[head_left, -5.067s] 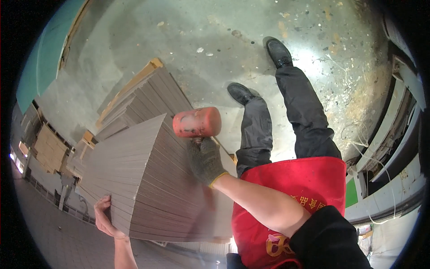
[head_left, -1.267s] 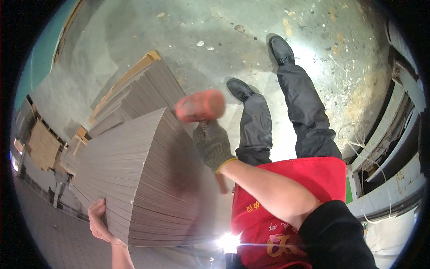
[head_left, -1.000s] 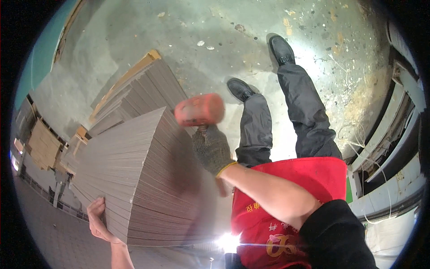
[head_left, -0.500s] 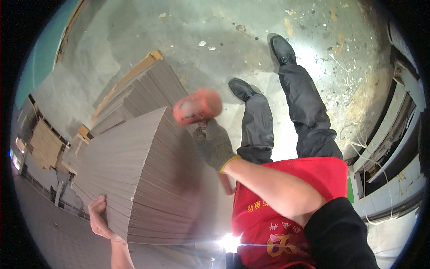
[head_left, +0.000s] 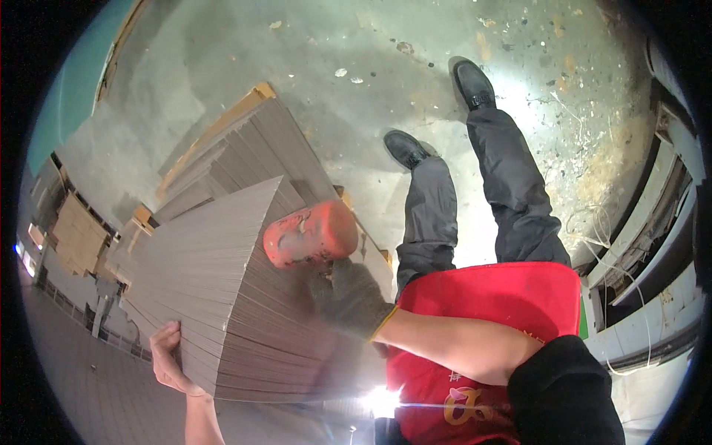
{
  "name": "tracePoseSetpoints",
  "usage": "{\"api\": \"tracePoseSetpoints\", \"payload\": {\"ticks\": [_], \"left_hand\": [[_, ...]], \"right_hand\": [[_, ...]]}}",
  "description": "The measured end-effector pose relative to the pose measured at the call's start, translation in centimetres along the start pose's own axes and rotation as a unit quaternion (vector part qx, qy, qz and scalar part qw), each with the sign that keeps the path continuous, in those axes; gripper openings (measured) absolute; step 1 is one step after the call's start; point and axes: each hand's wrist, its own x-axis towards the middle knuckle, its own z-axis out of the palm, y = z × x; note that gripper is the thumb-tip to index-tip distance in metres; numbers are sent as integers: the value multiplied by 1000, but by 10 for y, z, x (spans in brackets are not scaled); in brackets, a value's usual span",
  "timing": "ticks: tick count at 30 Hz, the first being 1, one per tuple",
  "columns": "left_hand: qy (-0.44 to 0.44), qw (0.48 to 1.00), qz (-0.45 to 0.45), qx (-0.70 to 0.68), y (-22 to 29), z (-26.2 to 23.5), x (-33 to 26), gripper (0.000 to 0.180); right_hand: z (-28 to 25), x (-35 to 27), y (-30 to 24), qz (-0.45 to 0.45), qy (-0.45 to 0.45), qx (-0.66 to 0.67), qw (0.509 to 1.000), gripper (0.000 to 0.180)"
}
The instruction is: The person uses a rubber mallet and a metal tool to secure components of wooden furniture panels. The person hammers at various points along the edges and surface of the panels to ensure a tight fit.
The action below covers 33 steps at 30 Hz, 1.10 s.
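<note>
A tall stack of grey-brown boards [head_left: 196, 267] stands on my left, its layered edges slightly fanned. My bare left hand [head_left: 169, 360] presses against its far left side, fingers bent round the edge. In my right hand [head_left: 352, 297], which wears a dark knitted glove with a yellow cuff, is a mallet [head_left: 311, 233] with a thick, scuffed red head. The gloved fingers are wrapped round its handle, most of which they hide. The mallet head is at the right-hand face of the stack; whether it touches the boards I cannot tell.
Behind the stack, more grey boards [head_left: 259, 141] lie on a wooden pallet [head_left: 208, 137]. My legs and black shoes [head_left: 475, 83] are on the stained concrete floor [head_left: 356, 44]. Metal machinery [head_left: 653, 215] with loose white cord lines the right side. A red apron [head_left: 489, 297] covers my lap.
The mallet has swung down and a little left, toward the side of the stack, with my right hand following. My left hand keeps its place on the boards.
</note>
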Motion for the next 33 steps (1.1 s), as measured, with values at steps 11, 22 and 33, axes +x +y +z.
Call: {"api": "tracePoseSetpoints", "payload": {"ticks": [11, 22, 33], "left_hand": [[17, 998, -58, -3, 6, 0, 0, 34], [47, 993, -95, -55, 1, -6, -3, 46], [59, 989, -108, -83, 1, 2, -2, 46]], "right_hand": [[-2, -2, -9, 45, 110, 41, 992, 30], [34, -69, 18, -283, -57, -237, 928, 20], [95, -117, 60, -21, -238, 247, 939, 31]]}}
